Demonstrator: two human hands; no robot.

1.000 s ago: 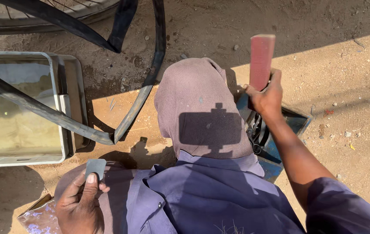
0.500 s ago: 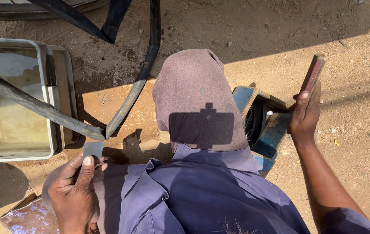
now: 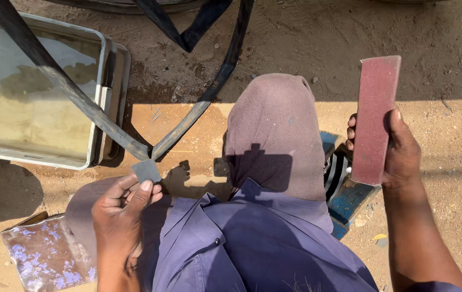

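Observation:
My left hand (image 3: 120,211) pinches a small square dark grey rubber patch (image 3: 146,171) between thumb and fingertips, low on the left, just below a black inner tube (image 3: 74,94) that loops across the ground. My right hand (image 3: 398,154) is raised on the right and grips a long flat reddish-brown block (image 3: 376,116), held upright with its broad face toward me. My bent knee in grey-brown trousers (image 3: 274,135) sits between the two hands.
A shallow metal tray of murky water (image 3: 102,59) lies at the left. A blue box (image 3: 350,197) with dark tools sits under my right hand. A shiny purple-patterned sheet (image 3: 38,254) lies at the lower left. Sandy ground surrounds everything.
My right hand has turned the reddish block from edge-on to face-on and lifted it slightly. My left hand has stayed low with the patch.

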